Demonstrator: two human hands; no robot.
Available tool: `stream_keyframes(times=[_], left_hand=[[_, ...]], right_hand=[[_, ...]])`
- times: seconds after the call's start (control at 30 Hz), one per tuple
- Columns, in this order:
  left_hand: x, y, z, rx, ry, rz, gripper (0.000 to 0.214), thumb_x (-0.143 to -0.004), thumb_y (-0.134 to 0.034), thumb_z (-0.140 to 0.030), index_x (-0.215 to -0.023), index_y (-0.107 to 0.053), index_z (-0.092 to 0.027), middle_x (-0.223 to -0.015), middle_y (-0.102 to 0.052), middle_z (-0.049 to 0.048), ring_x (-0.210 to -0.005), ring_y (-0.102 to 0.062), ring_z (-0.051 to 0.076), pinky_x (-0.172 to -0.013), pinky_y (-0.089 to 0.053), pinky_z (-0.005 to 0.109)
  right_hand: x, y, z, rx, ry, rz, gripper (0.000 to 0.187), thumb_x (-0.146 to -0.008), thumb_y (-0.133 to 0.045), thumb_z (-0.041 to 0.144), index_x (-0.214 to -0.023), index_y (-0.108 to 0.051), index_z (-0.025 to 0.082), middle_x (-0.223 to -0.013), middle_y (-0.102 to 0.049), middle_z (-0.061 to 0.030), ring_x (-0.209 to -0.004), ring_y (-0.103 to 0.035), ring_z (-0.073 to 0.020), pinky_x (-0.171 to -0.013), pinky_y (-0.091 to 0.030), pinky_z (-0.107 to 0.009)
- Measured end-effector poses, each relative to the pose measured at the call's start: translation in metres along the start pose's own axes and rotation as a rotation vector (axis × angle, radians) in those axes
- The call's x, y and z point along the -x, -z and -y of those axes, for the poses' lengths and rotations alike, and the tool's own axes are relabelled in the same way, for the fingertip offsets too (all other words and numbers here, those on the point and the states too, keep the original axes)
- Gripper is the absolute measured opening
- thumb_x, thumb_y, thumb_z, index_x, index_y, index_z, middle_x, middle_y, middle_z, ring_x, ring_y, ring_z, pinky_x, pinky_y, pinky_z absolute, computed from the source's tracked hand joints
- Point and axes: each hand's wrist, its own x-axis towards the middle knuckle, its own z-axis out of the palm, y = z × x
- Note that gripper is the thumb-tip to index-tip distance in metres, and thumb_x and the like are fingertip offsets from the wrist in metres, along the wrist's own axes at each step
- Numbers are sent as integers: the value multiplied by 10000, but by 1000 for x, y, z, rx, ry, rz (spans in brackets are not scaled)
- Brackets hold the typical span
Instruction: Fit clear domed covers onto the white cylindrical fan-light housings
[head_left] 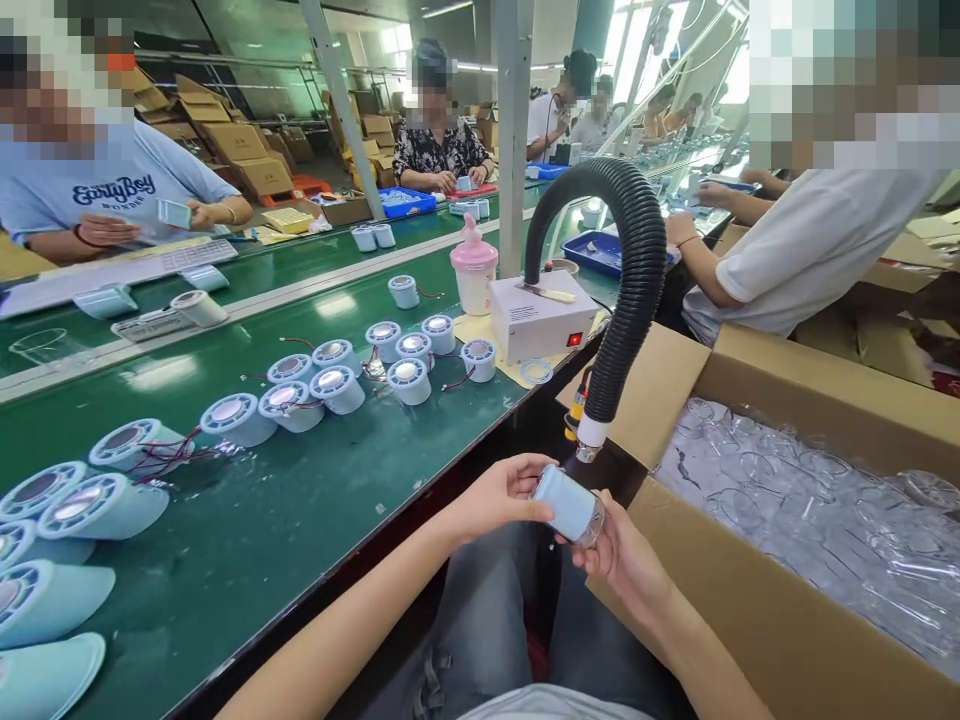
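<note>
Both my hands hold one small light-blue cylindrical part [568, 503] with a clear cap at its right end, over my lap. My left hand [499, 492] grips its left end with curled fingers. My right hand [619, 552] pinches the clear-capped end from below. The part sits just under the white nozzle [590, 437] of a black corrugated hose [637, 270].
A green conveyor table [247, 520] carries several light-blue round parts [337, 385] with red wires. A white control box [541, 315] and pink-capped bottle [473, 270] stand by the hose. An open cardboard box [757, 610] of clear plastic caps [825, 510] is at my right. Other people work around.
</note>
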Motion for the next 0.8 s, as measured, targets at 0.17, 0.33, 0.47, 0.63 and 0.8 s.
stream_keyframes(times=[0.17,0.33,0.47,0.63,0.8], left_hand=[[50,-5,-6,-58,-144,41,720,-536,-924,-217,-1175,-593,-193,-1406,-522,167,-1218,-566,265,-1014,-447,405],[89,-10,-9,-262,-287,42,799,-607,-894,-255,-1321,-537,-249,-1377,-537,143,-1257,-542,280,-1061,-427,417],[107,-13,-13,-543,-399,29,641,-689,-841,-273,-1281,-597,-291,-1399,-526,114,-1280,-512,296,-1078,-402,430],[123,-21,-20,-523,-362,-34,672,-724,-809,-246,-1333,-527,-281,-1315,-568,101,-1196,-565,253,-990,-480,359],[135,-28,-25,-338,-189,-117,692,-733,-803,-318,-1355,-502,-272,-1297,-550,92,-1156,-584,243,-964,-515,354]], right_hand=[[21,-14,-1,65,-92,90,533,-765,-652,692,-873,-562,178,-644,-686,-14,-472,-629,-113,-416,-478,-163],[39,-29,2,117,-260,175,594,-800,-564,729,-818,-621,138,-621,-694,-53,-408,-623,-110,-353,-453,-143],[49,-41,10,118,-442,249,628,-896,-446,681,-742,-652,108,-593,-666,-62,-393,-623,-102,-338,-434,-126],[52,-41,9,214,-470,332,746,-891,-313,758,-797,-664,106,-569,-619,-51,-419,-628,-127,-345,-439,-154],[55,-28,8,600,291,366,660,-842,-581,651,-1371,-475,271,-1272,-625,-141,-1012,-681,-274,-837,-587,-393]])
